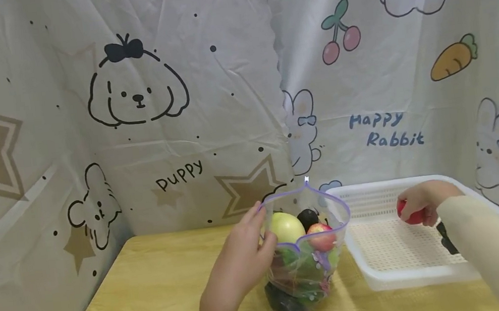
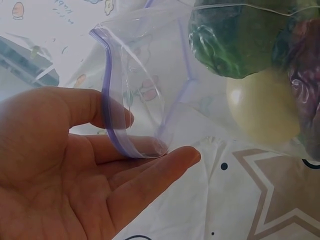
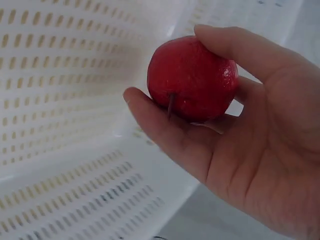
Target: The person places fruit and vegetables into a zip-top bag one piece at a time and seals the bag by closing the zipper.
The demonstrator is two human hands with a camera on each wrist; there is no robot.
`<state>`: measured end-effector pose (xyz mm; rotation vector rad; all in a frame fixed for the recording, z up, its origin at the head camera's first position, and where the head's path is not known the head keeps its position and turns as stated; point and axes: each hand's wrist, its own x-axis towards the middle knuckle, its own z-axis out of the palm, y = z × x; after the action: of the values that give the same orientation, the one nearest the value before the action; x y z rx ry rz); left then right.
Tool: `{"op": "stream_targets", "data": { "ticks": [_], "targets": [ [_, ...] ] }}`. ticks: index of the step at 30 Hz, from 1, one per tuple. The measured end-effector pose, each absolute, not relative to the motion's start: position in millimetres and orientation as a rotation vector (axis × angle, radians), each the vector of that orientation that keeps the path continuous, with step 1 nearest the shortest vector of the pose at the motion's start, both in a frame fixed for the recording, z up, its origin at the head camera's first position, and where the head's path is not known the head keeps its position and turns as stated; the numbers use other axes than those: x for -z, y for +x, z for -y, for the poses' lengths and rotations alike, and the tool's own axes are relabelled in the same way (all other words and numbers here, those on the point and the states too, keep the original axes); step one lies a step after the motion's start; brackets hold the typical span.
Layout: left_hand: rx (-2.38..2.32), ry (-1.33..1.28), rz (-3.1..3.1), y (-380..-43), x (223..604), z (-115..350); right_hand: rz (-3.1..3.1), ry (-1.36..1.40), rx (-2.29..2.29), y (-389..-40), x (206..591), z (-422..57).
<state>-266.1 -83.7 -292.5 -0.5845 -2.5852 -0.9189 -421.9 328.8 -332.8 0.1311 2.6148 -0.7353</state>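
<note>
My left hand [image 1: 238, 263] holds the left edge of a clear zip bag [image 1: 296, 246] with a purple rim. In the left wrist view the thumb lies on one side of that rim [image 2: 106, 85] and fingers on the other. The bag's mouth is spread wide. Inside sit a pale yellow-green round fruit [image 1: 287, 227], a red-and-yellow apple [image 1: 321, 237], a dark round piece [image 1: 308, 219] and green and dark produce lower down. Over at the basket, my right hand [image 1: 425, 199] grips a red apple [image 3: 187, 80], its stem showing between thumb and fingers.
A white perforated plastic basket [image 1: 419, 275] stands on the wooden table [image 1: 154, 292], right of the bag. Cloth printed with cartoon animals [image 1: 138, 96] hangs behind and at both sides. Black wrist straps show at both arms.
</note>
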Motion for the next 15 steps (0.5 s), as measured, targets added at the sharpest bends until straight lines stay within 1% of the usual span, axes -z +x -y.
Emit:
{"op": "stream_targets", "data": {
  "ticks": [4,8,10,15],
  "targets": [
    [0.900,-0.595,2.588,-267.7,290.2,82.0,-2.641,-0.173,0.578,-416.5,301.0,-314.5],
    [0.919,-0.594,2.582,-269.3,289.6,81.5,-2.886,-0.557,0.523,-408.7,267.1,-293.8],
    [0.935,-0.591,2.578,-270.1,290.8,81.3,-3.028,-0.714,0.557,-400.2,251.0,-278.9],
    [0.962,-0.575,2.556,-271.9,295.4,78.2,-3.186,-0.964,0.650,-365.9,218.6,-232.0]
  ]
}}
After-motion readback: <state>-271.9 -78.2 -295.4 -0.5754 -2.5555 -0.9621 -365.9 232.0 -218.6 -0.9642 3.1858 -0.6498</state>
